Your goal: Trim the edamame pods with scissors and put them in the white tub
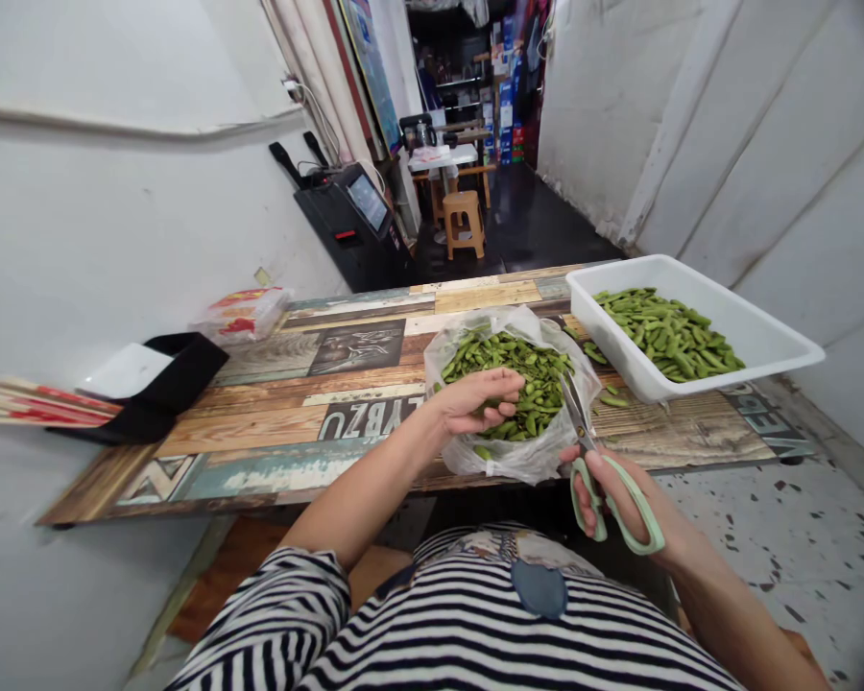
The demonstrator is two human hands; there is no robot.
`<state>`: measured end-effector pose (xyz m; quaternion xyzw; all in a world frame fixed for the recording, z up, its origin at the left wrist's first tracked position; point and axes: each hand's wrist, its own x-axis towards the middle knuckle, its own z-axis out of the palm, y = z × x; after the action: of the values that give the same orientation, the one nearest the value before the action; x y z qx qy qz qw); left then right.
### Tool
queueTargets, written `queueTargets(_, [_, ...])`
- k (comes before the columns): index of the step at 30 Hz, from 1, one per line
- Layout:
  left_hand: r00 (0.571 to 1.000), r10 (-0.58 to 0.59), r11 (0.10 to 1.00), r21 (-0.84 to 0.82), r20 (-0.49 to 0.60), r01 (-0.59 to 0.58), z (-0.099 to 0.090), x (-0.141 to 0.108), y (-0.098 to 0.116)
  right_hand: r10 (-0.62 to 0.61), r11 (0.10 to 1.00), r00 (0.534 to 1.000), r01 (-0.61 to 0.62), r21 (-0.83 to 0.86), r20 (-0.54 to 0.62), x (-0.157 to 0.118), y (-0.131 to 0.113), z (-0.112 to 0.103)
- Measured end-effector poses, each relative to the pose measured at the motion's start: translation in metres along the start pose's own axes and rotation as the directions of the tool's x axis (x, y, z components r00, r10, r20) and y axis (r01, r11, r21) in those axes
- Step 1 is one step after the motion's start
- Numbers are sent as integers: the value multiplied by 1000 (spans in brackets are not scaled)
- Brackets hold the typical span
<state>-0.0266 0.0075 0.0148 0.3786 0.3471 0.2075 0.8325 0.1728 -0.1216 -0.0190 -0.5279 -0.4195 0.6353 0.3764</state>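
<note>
A clear plastic bag (443, 355) full of green pods (540, 384) lies open on the wood-patterned table (259, 422). Over its near left part is my left hand (481, 398), fingers curled with the tips together; whether a pod is between them is too small to tell. My right hand (605, 489) grips green-handled scissors (637, 509) at the bag's near right edge. The scissor blades point up and away, slightly apart, over the bag's right side. To the right, a white plastic tub (770, 350) holds more green pods (669, 331).
A few loose pods (613, 398) lie between bag and tub. At the left are a black holder (194, 360) with chopsticks (43, 403) and a plastic-wrapped pack (241, 315). Beyond the table stand a black touchscreen machine (352, 226) and an orange stool (465, 226).
</note>
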Motion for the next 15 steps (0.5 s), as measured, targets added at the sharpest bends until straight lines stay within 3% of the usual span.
queueTargets(2, [992,97,973,215,-81,-78,-1,-1,-3,-24,998,1000,24,-53,3,1,2,-1])
queueTargets(3, [976,177,918,379,-126,-118,-1,1,-6,-39,995,999,40,-86,11,1,2,-1])
queueTargets(4, [951,269,819,556,-155,-141,-1,3,-8,-54,991,998,57,-120,23,1,3,0])
queueTargets(6, [891,435,526,840,-131,-134,-1,10,-13,-70,983,996,77,-169,47,2,4,0])
queueTargets(8, [872,487,269,958,-49,-96,-1,17,-15,-75,977,995,87,-196,69,2,5,0])
queueTargets(9, [875,484,205,975,-23,-88,-1,20,-15,-75,975,994,90,-205,79,2,6,-1])
queueTargets(11, [889,457,198,976,-5,-96,-2,22,-12,-69,971,993,88,-222,92,2,7,-3])
queueTargets(15, [917,396,381,917,-42,-123,0,17,-5,-39,953,995,64,-297,91,1,3,-5])
